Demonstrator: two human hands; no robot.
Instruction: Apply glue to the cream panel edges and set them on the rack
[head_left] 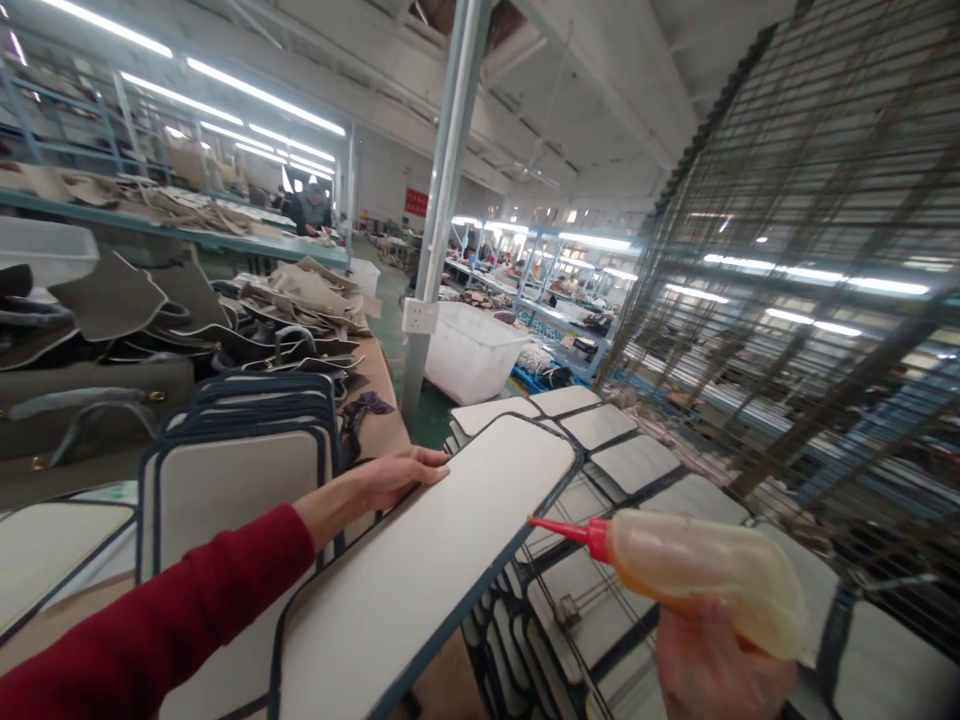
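My left hand (401, 478) grips the far left edge of a long cream panel (427, 560) with rounded corners and a dark blue border. The panel is held tilted in front of me. In my right hand (720, 660) is a squeeze bottle (697, 565) of amber liquid with a red nozzle, lying nearly level. Its tip points left, at the panel's right border; whether it touches cannot be made out. Left of the panel stands a stack of similar blue-edged panels (240, 470). More cream panels (634, 465) lie spread on a wire rack at the right.
A wire mesh rack (795, 200) rises at the right. A metal post (442, 200) with a socket box stands ahead, beside a white plastic bin (472, 350). Brown leather pieces (300, 300) and bag parts (90, 400) pile up at the left. A person (309, 208) works far back.
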